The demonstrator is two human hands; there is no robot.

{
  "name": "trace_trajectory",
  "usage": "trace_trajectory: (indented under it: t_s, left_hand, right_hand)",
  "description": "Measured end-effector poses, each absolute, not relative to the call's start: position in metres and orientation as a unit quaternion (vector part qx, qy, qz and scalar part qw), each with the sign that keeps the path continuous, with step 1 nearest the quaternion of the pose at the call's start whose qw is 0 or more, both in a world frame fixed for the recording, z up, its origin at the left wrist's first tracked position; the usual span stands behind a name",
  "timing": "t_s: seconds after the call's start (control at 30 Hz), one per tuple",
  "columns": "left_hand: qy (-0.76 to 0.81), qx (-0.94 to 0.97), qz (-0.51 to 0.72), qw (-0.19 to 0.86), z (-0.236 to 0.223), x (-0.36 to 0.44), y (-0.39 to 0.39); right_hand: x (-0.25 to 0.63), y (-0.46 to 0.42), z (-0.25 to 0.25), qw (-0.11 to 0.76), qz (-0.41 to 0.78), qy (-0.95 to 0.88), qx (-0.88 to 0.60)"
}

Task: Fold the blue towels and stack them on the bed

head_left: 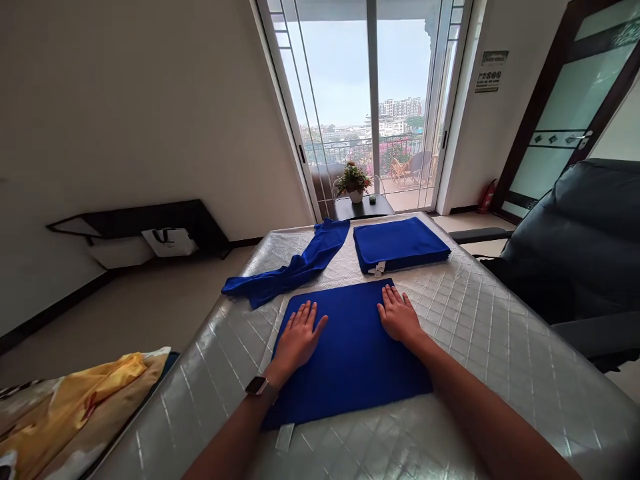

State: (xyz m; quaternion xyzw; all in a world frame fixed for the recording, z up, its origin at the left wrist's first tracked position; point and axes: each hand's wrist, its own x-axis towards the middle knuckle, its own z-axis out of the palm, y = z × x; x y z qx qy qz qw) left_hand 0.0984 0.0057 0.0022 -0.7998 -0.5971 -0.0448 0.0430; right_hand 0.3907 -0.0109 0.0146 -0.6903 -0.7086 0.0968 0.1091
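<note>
A flat blue cloth [350,360] lies spread in front of me, with a white tag [285,437] at its near edge. My left hand [300,333] rests palm down on its left part, fingers stretched and thumb apart. On the far right corner lies my right hand [399,313], also flat with fingers extended. Beyond it sits a neat stack of folded blue cloth [400,243] with white tags at its near edge. A crumpled blue cloth [295,267] trails to the far left of the flat one.
Everything lies on a quilted silvery table cover [460,320]. A black chair [575,233] stands to the right, and patterned yellow fabric [95,400] lies low at left. Past the far edge, a small dark table [364,208] holds a potted plant [354,181] before a sliding glass door.
</note>
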Motion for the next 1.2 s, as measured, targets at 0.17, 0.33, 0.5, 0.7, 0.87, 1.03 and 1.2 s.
trace_trajectory:
  t_s: [0.17,0.33,0.5,0.7,0.87,1.03,1.2]
  left_hand:
    - [-0.611,-0.788,-0.049,0.048,-0.001,0.079,0.000]
    - [-0.619,-0.782,-0.065,0.029,0.000,0.084,-0.003]
    - [-0.618,-0.780,-0.099,0.020,0.001,0.085,-0.005]
    - [-0.620,-0.779,-0.091,-0.010,0.001,0.070,0.001]
    - [-0.640,-0.760,-0.109,-0.013,-0.004,0.055,0.004]
    - [-0.632,-0.765,-0.123,0.009,-0.005,0.057,0.002]
    - [-0.635,-0.763,-0.122,0.006,-0.005,0.058,0.002]
  right_hand:
    - [0.390,-0.010,0.013,0.094,0.092,-0.711,-0.691]
    - [0.390,-0.008,0.009,0.078,0.071,-0.716,-0.690]
    - [0.390,-0.007,0.007,0.059,0.065,-0.718,-0.690]
    - [0.390,-0.006,0.008,0.040,0.070,-0.719,-0.690]
    - [0.389,-0.008,0.015,0.040,0.081,-0.718,-0.690]
    - [0.390,-0.015,0.022,0.035,0.082,-0.721,-0.687]
    - [0.390,-0.029,0.018,0.047,0.075,-0.722,-0.686]
